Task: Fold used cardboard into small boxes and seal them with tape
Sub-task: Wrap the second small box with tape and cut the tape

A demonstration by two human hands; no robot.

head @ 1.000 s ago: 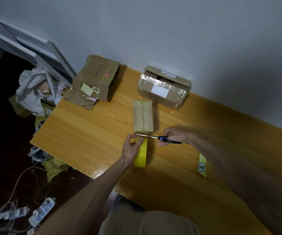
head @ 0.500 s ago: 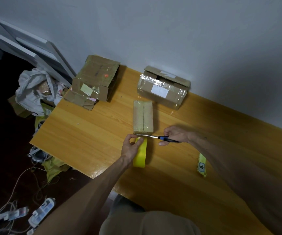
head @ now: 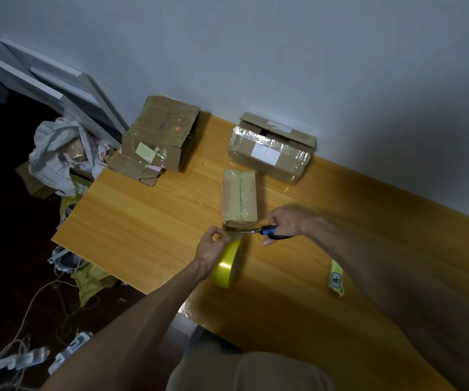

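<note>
Scarcely anything shifts: left hand (head: 213, 244) holds the tape roll (head: 225, 268), right hand (head: 284, 221) grips scissors (head: 268, 232) cutting its strip; centre small box (head: 239, 197) looks sealed, upper-left cardboard (head: 158, 138) seemingly remains

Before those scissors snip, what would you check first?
1. Right hand grips the scissors by the handles: ok.
2. Left hand holds the yellow tape roll on edge: ok.
3. Blades reach the gap between the roll and the small box: ok.
4. Left fingers clear of the blades: cannot tell, they are very close.
5. Tape strip taut and stuck flat on the box: cannot tell.
</note>
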